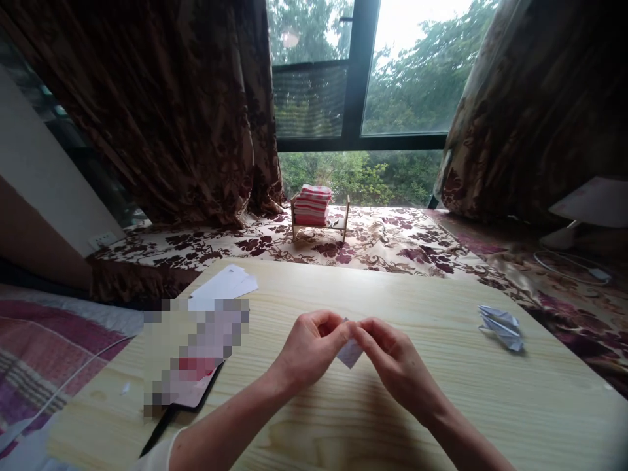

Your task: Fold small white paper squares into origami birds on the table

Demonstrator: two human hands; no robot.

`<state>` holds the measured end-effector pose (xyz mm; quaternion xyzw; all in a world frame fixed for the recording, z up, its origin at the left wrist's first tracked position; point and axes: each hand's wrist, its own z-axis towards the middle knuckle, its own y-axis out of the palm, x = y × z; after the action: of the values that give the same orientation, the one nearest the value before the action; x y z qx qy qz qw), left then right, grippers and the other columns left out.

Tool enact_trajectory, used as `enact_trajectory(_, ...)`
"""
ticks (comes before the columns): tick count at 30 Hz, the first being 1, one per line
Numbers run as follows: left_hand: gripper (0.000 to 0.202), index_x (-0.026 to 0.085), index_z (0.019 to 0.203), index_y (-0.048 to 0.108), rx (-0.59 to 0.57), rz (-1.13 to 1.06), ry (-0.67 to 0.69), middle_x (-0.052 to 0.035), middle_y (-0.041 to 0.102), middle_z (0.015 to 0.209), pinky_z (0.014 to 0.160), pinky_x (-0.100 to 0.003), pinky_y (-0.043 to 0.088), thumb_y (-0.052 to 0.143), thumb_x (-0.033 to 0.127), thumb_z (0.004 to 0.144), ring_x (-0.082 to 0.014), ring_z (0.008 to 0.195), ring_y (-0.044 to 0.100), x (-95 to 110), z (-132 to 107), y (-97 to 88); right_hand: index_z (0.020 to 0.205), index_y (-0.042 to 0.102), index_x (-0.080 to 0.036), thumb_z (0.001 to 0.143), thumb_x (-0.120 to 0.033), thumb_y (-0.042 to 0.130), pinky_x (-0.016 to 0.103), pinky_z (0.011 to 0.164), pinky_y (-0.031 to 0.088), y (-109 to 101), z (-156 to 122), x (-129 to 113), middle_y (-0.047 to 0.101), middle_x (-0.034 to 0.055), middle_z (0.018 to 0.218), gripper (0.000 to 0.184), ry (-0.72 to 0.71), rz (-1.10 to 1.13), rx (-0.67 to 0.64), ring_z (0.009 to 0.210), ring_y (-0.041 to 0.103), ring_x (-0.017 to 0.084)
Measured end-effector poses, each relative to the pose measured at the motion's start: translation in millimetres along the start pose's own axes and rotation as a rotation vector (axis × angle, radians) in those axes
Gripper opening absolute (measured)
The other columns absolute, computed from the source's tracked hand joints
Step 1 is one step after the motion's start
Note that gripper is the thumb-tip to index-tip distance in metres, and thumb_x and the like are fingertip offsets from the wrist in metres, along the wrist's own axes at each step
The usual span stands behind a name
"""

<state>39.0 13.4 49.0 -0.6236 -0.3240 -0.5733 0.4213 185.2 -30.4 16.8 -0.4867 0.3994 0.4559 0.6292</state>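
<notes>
Head view: I find the paper (pixel 349 356) between both hands, over the table (pixel 275 307). Probably light, thin, easily creased or torn; I'd take it by the edges, gently. Left hand (pixel 305 348): thumb and forefinger pinched on its upper part. Right hand (pixel 396 358): likewise, fingertips beside the left's. Hidden fingers: can't tell.

No text, label or number can be read.
</notes>
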Motion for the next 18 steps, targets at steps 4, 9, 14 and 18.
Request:
enact_trajectory(4, 0.023, 0.012, 0.064, 0.061, 0.012, 0.056, 0.065, -0.0013, 0.057, 0.059, 0.055, -0.023, 0.038, 0.058, 0.030, 0.078, -0.0121, 0.057, 0.049, 4.9, 9.2, 10.8, 0.073, 0.058, -0.017, 0.088, -0.046, 0.049, 0.026, 0.060, 0.041, -2.9, -0.5, -1.7, 0.057, 0.0022, 0.068, 0.034, -0.025, -0.017, 0.021, 0.065, 0.049, 0.015)
enact_trajectory(9, 0.027, 0.015, 0.061, 0.053, 0.093, 0.131, 0.149, 0.0004, 0.050, 0.061, 0.060, -0.023, 0.037, 0.052, 0.031, 0.083, -0.0121, 0.061, 0.046, -0.9, 7.5, 15.5, 0.069, 0.056, -0.018, 0.088, -0.045, 0.047, 0.025, 0.055, 0.038, -5.0, 0.5, -2.9, 0.054, 0.0011, 0.064, 0.035, -0.011, -0.037, 0.031, 0.062, 0.046, 0.014)
enact_trajectory(14, 0.027, 0.015, 0.062, 0.053, 0.087, 0.157, 0.144, 0.0007, 0.050, 0.062, 0.062, -0.024, 0.038, 0.054, 0.032, 0.083, -0.0122, 0.063, 0.046, -11.0, 5.8, 11.8, 0.066, 0.051, -0.019, 0.091, -0.043, 0.042, 0.025, 0.059, 0.039, -4.6, 1.4, 0.8, 0.051, -0.0001, 0.064, 0.036, 0.014, -0.112, -0.017, 0.063, 0.046, 0.014)
enact_trajectory(18, 0.029, 0.014, 0.065, 0.056, 0.019, -0.020, 0.027, 0.0007, 0.052, 0.062, 0.056, -0.022, 0.036, 0.056, 0.037, 0.082, -0.0108, 0.059, 0.045, -19.6, 9.0, 9.8, 0.066, 0.053, -0.019, 0.090, -0.041, 0.044, 0.025, 0.058, 0.038, -3.3, 0.8, 1.4, 0.051, 0.0001, 0.064, 0.033, -0.008, -0.167, -0.052, 0.062, 0.047, 0.014)
